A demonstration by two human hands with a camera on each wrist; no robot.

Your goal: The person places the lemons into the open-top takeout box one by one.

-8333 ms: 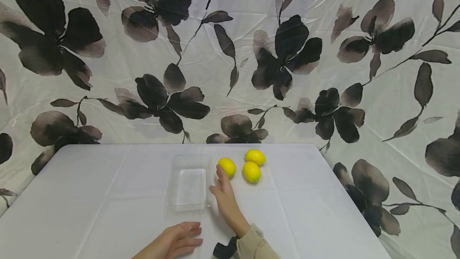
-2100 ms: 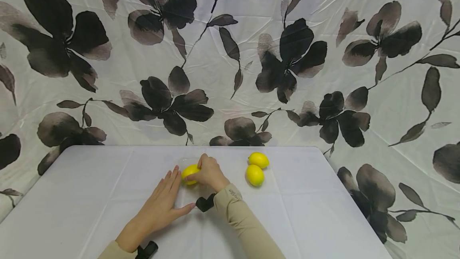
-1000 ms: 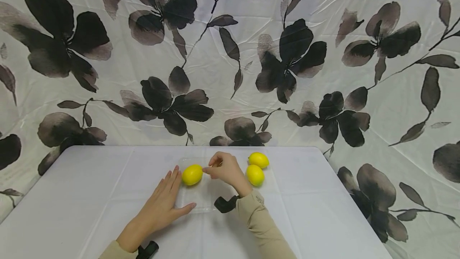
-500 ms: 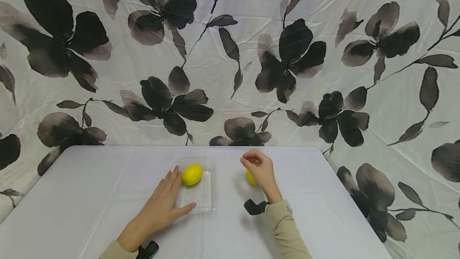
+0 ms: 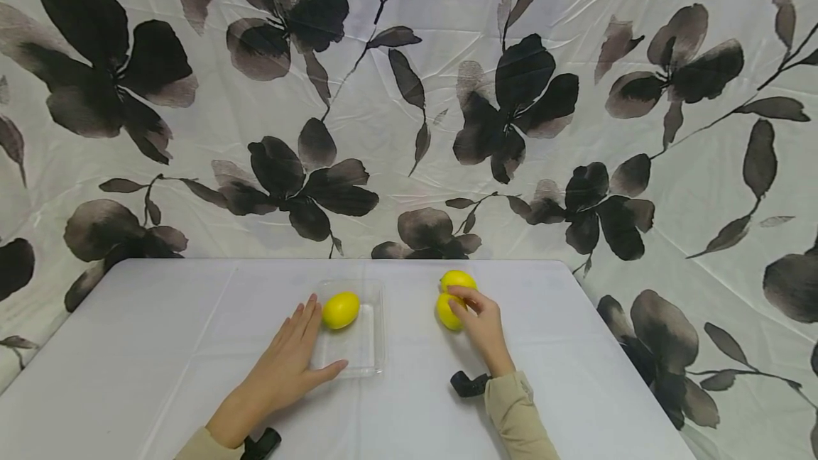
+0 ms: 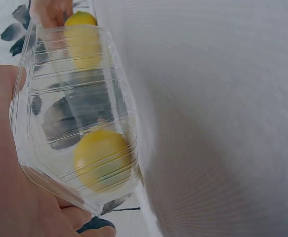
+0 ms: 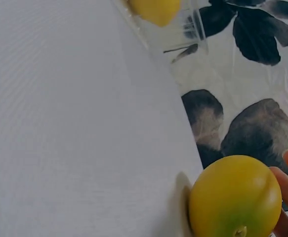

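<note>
In the head view my left hand lies with straight, spread fingers along the left side of a clear plastic tray, its thumb at the near edge. One lemon lies inside, near the far left corner; it shows through the ribbed wall in the left wrist view. My right hand is over the nearer of two lemons outside the tray, thumb and index finger apart. In the right wrist view this nearer lemon rests on the table, fingertips close behind it. The farther lemon lies just beyond, partly covered by my fingers.
A white cloth covers the table. Behind its far edge hangs a white curtain with dark flowers. Black wrist devices show below both hands, the right one low over the cloth.
Earlier the right hand carried a lemon into the tray and let it go. It has since moved right, to the two other lemons. The left hand stays at the tray.
</note>
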